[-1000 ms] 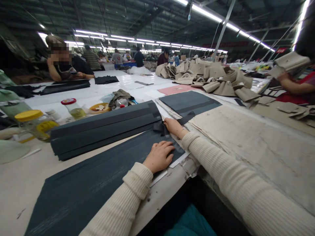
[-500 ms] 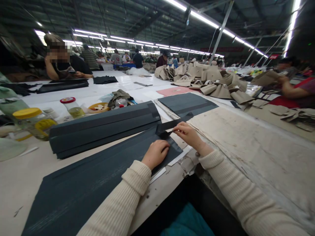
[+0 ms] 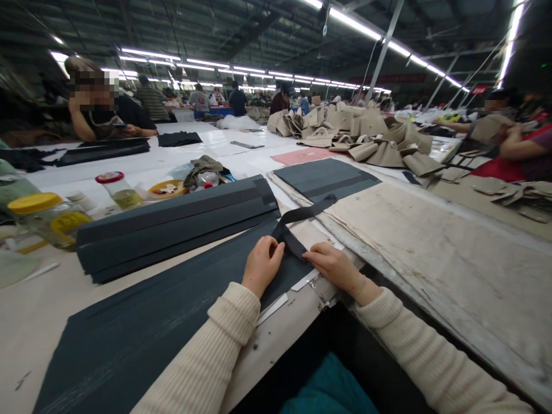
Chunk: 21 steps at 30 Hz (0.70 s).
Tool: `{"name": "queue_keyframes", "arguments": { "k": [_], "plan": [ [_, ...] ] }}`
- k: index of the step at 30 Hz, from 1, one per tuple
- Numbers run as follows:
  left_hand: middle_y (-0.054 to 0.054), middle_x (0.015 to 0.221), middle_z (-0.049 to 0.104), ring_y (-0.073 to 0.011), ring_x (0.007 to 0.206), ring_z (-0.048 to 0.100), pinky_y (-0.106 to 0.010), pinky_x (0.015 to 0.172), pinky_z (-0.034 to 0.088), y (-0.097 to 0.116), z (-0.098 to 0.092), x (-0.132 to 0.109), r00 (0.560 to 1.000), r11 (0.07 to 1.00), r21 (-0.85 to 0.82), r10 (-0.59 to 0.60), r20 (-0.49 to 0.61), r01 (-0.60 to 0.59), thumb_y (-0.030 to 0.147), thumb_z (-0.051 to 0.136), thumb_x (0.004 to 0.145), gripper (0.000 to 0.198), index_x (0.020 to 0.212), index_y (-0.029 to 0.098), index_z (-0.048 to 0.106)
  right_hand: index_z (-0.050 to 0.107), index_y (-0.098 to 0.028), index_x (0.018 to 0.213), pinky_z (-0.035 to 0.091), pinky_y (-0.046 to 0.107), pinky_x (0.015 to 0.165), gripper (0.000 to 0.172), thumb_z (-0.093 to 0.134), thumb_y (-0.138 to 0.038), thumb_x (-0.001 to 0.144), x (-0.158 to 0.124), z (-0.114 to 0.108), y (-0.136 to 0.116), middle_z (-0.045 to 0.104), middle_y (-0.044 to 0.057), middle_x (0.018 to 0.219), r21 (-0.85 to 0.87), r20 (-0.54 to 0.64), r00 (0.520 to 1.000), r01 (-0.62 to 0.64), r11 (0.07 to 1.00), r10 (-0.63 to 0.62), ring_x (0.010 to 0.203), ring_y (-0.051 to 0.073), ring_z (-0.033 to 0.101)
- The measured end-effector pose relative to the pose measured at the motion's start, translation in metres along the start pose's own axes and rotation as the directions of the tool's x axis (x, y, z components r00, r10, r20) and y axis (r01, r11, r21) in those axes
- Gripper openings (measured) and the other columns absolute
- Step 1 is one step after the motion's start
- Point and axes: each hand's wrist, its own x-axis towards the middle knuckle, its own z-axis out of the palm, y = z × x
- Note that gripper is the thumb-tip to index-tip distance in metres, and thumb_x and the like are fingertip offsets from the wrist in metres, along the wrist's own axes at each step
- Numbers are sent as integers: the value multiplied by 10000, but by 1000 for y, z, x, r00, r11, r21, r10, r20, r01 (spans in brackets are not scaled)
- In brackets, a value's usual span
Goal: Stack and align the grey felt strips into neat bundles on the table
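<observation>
A long dark blue-grey panel lies across the table in front of me. A black strip curves over its right end, with its far end reaching toward another dark panel. My right hand pinches the strip's near end between thumb and fingers, low over the panel's right end. Just left of it, my left hand is closed beside the strip's bend, thumb and fingertips together; what they hold, if anything, is hidden.
Folded dark panels lie behind the long one. Jars, one with a yellow lid, stand at the left. Beige pieces are piled farther back. A person leans at the far left; another person's arm is at the right.
My right hand has come down and nearer with the strip's end, and the strip now bends in a wide curve. My left hand has shifted slightly left and its fingers have lifted to the strip's bend.
</observation>
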Motion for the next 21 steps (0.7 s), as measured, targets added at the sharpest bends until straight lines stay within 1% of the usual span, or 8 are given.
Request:
{"name": "queue_keyframes", "arguments": {
  "k": [2,4,7,9,11,14,18,21],
  "plan": [
    [-17,746,523,-148,680,515,-284,647,430,-2,1,1,998,999,-16,-47,-43,47,316,409,834,164,773,190,494,633,-192,941,458,277,722,253,389,-177,872,0,0,-1,583,79,845,-25,11,1000,8,1000,-7,803,158,537],
    [-48,863,557,-158,736,536,-306,697,447,-4,2,2,996,996,-54,-70,-56,67,301,425,827,161,903,180,499,631,-190,937,454,275,723,250,393,-163,868,0,0,0,582,79,850,-43,29,999,19,999,-17,805,160,535],
    [-92,1064,562,-188,888,555,-353,807,442,-6,4,2,997,994,-90,-65,-39,61,288,440,827,337,1146,181,414,628,-195,934,448,280,737,248,394,-152,864,1,0,1,582,75,860,-59,43,999,37,998,-34,812,160,527],
    [-108,1128,555,-221,996,533,-395,869,412,-6,5,2,998,996,-53,-69,-3,68,302,440,831,429,1234,185,349,626,-195,925,444,289,753,247,391,-151,865,2,-1,1,587,74,871,-65,47,997,56,996,-53,817,162,519],
    [-113,1149,556,-247,1050,510,-428,894,390,-5,6,2,995,996,10,-90,37,90,326,432,837,469,1271,186,321,624,-187,919,442,292,767,244,388,-153,869,4,-2,1,595,74,877,-63,58,995,82,995,-79,825,164,513],
    [-117,1158,556,-254,1060,506,-436,890,389,-4,5,2,992,992,75,-105,70,100,347,421,841,486,1286,182,317,621,-175,926,444,294,775,247,380,-161,877,6,-3,0,603,74,877,-59,72,993,98,993,-94,832,167,512],
    [-131,1185,538,-255,1075,494,-431,881,391,-4,6,1,991,990,111,-92,93,82,349,418,842,473,1277,179,340,624,-183,929,450,310,780,261,369,-156,879,7,-2,1,608,75,890,-64,78,993,97,993,-92,843,169,523],
    [-125,1197,531,-258,1076,489,-431,883,386,-4,6,1,991,989,130,-88,101,74,348,416,842,459,1268,186,356,627,-185,921,452,318,798,232,399,-200,879,6,-2,3,617,75,911,-39,80,989,126,991,-122,875,171,531]
  ]
}}
